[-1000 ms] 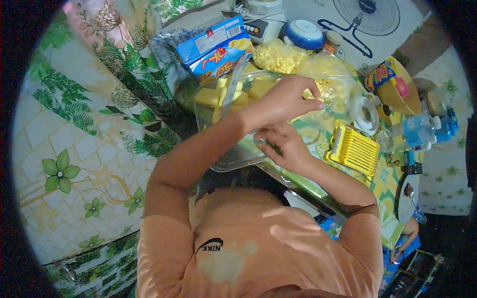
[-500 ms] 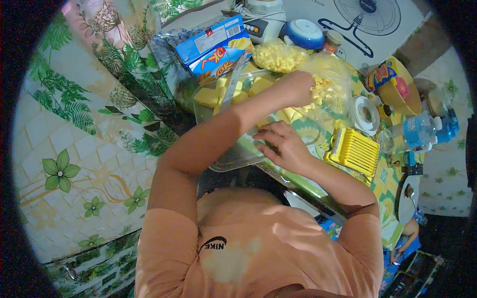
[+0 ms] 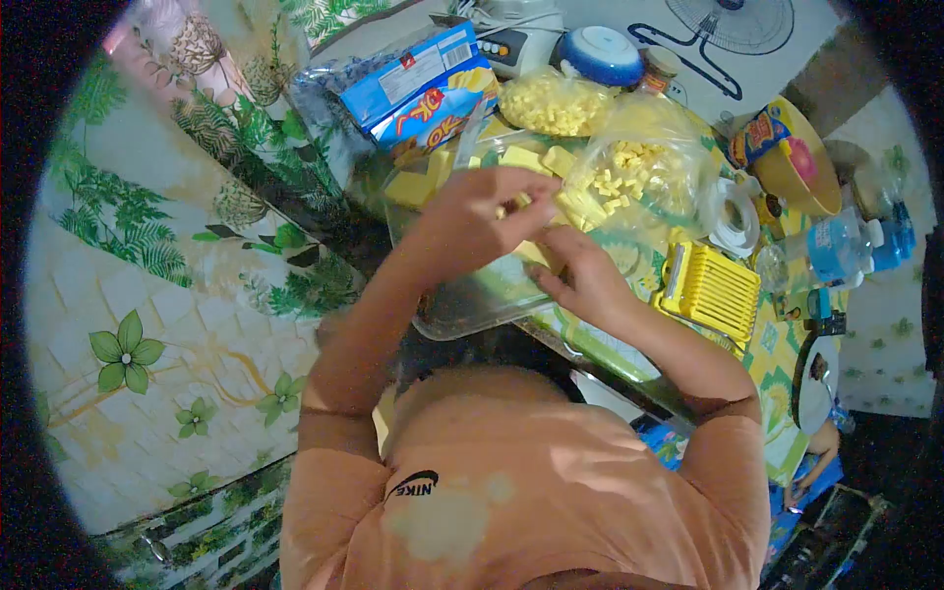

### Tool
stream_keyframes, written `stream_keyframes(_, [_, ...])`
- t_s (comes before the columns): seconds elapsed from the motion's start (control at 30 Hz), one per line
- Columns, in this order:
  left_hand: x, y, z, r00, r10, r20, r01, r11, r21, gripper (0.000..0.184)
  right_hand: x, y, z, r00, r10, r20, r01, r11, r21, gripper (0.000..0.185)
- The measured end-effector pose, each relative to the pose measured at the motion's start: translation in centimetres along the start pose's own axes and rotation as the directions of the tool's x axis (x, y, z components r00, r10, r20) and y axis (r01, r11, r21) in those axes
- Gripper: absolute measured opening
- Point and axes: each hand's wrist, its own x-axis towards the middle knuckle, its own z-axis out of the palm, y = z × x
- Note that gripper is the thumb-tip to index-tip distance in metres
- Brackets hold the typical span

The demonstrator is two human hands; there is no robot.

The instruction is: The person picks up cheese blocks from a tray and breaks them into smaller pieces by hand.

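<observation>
My left hand (image 3: 477, 216) is over the plastic tray (image 3: 472, 320), thumb and fingers pinched on a small piece of yellow cheese-like food (image 3: 509, 206). Close beside it, my right hand (image 3: 588, 280) has its fingers and thumb curled around the edge of a yellow cheese-like block (image 3: 536, 256), partly hidden by the hands. More yellow blocks (image 3: 411, 187) lie at the tray's far side, where a knife (image 3: 472, 133) leans. Right of the hands, a clear plastic bag (image 3: 678, 162) contains small yellow cubes (image 3: 629, 177), some near its mouth.
A yellow slicer (image 3: 710, 285) lies to the right. Farther back are a blue box (image 3: 423, 88), a second bag of yellow cubes (image 3: 556, 101) and a blue bowl (image 3: 602, 59). Water bottles (image 3: 834, 246) and a yellow tub (image 3: 811, 172) stand at right.
My left hand has come back from the bag of cubes to the tray, toward me and to the left. My right hand has shifted slightly right, its fingers now curled in.
</observation>
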Motion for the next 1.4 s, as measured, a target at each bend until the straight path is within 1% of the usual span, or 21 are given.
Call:
stream_keyframes(0.03, [-1.1, -0.4, 0.1, 0.999, 0.013, -0.046, -0.013, 1.0, 0.004, 0.029, 0.1, -0.3, -0.3, 0.998, 0.057, 0.015, -0.058, 0.996, 0.071, 0.036])
stream_keyframes(0.07, [-2.2, -0.9, 0.3, 0.996, -0.047, -0.079, 0.041, 0.996, -0.074, 0.03, 0.1, -0.4, -0.5, 0.993, 0.112, 0.035, -0.116, 0.983, 0.14, 0.035])
stream_keyframes(0.1, [-3.1, -1.5, 0.6, 0.988, -0.11, -0.109, 0.093, 0.984, -0.153, 0.032, 0.2, 0.2, -0.1, 0.987, 0.156, 0.044, -0.162, 0.931, 0.328, 0.033])
stream_keyframes(0.13, [-3.9, -1.9, 0.9, 0.975, -0.176, -0.133, 0.141, 0.962, -0.234, 0.034, 0.4, 1.4, 0.6, 0.979, 0.197, 0.062, -0.2, 0.841, 0.502, 0.032])
stream_keyframes(0.17, [-4.5, -2.1, 1.3, 0.965, -0.196, -0.171, 0.149, 0.955, -0.255, 0.036, 0.7, 1.7, 0.8, 0.969, 0.231, 0.086, -0.229, 0.718, 0.657, 0.03])
stream_keyframes(0.23, [-5.5, -2.3, 2.1, 0.938, -0.243, -0.246, 0.165, 0.94, -0.298, 0.039, 1.1, 1.8, 0.3, 0.935, 0.269, 0.232, -0.324, 0.382, 0.865, 0.03])
stream_keyframes(0.27, [-5.8, -2.7, 2.6, 0.937, -0.256, -0.236, 0.163, 0.922, -0.352, 0.042, 1.2, 1.5, 0.0, 0.914, 0.264, 0.309, -0.362, 0.186, 0.913, 0.03])
stream_keyframes(0.33, [-6.0, -3.2, 3.8, 0.935, -0.281, -0.216, 0.158, 0.876, -0.457, 0.048, 1.4, 0.9, -0.2, 0.892, 0.293, 0.345, -0.382, 0.079, 0.921, 0.032])
stream_keyframes(0.37, [-6.0, -3.3, 4.0, 0.931, -0.314, -0.184, 0.193, 0.854, -0.483, 0.05, 1.5, 0.7, -0.3, 0.881, 0.305, 0.362, -0.388, 0.026, 0.921, 0.033])
stream_keyframes(0.43, [-6.0, -3.4, 4.4, 0.92, -0.375, -0.116, 0.261, 0.805, -0.532, 0.054, 1.4, 0.3, -0.1, 0.895, 0.322, 0.308, -0.348, 0.072, 0.935, 0.035])
stream_keyframes(0.53, [-5.6, -3.2, 4.6, 0.904, -0.426, -0.042, 0.337, 0.769, -0.543, 0.049, 1.3, 0.5, 0.2, 0.925, 0.293, 0.241, -0.288, 0.13, 0.949, 0.037])
stream_keyframes(0.57, [-5.5, -3.3, 4.7, 0.91, -0.413, -0.022, 0.335, 0.767, -0.547, 0.046, 1.3, 0.6, 0.3, 0.936, 0.275, 0.222, -0.268, 0.146, 0.952, 0.037])
stream_keyframes(0.63, [-5.3, -3.5, 4.8, 0.923, -0.385, 0.017, 0.329, 0.765, -0.554, 0.042, 1.2, 0.7, 0.3, 0.943, 0.255, 0.215, -0.274, 0.226, 0.935, 0.038])
stream_keyframes(0.67, [-5.3, -3.7, 5.0, 0.922, -0.386, 0.008, 0.328, 0.772, -0.545, 0.04, 1.1, 0.7, 0.2, 0.946, 0.245, 0.211, -0.275, 0.266, 0.924, 0.039])
stream_keyframes(0.77, [-5.3, -4.0, 5.1, 0.92, -0.392, 0.006, 0.333, 0.774, -0.538, 0.039, 1.1, 0.9, 0.4, 0.929, 0.283, 0.238, -0.318, 0.283, 0.905, 0.041])
stream_keyframes(0.87, [-5.3, -4.6, 4.7, 0.912, -0.407, 0.054, 0.36, 0.729, -0.582, 0.042, 1.2, 1.2, 0.7, 0.952, 0.223, 0.21, -0.268, 0.274, 0.923, 0.042])
stream_keyframes(0.93, [-5.4, -5.3, 4.8, 0.907, -0.415, 0.077, 0.369, 0.69, -0.623, 0.044, 1.2, 1.1, 0.6, 0.954, 0.217, 0.206, -0.264, 0.283, 0.922, 0.042])
stream_keyframes(1.03, [-5.2, -3.9, 3.9, 0.918, -0.385, 0.091, 0.365, 0.734, -0.573, 0.046, 1.2, 1.4, 0.7, 0.949, 0.229, 0.217, -0.284, 0.322, 0.903, 0.047])
stream_keyframes(1.17, [-5.5, -4.5, 4.0, 0.916, -0.379, 0.128, 0.368, 0.675, -0.639, 0.047, 1.3, 1.3, 0.6, 0.945, 0.237, 0.225, -0.302, 0.369, 0.879, 0.049])
stream_keyframes(1.23, [-5.6, -4.4, 4.0, 0.909, -0.396, 0.128, 0.373, 0.64, -0.672, 0.047, 1.3, 1.1, 0.5, 0.948, 0.228, 0.224, -0.296, 0.363, 0.884, 0.048])
stream_keyframes(1.4, [-5.9, -4.7, 4.2, 0.909, -0.392, 0.144, 0.374, 0.61, -0.699, 0.05, 1.1, 1.6, 0.8, 0.952, 0.225, 0.207, -0.282, 0.38, 0.881, 0.049])
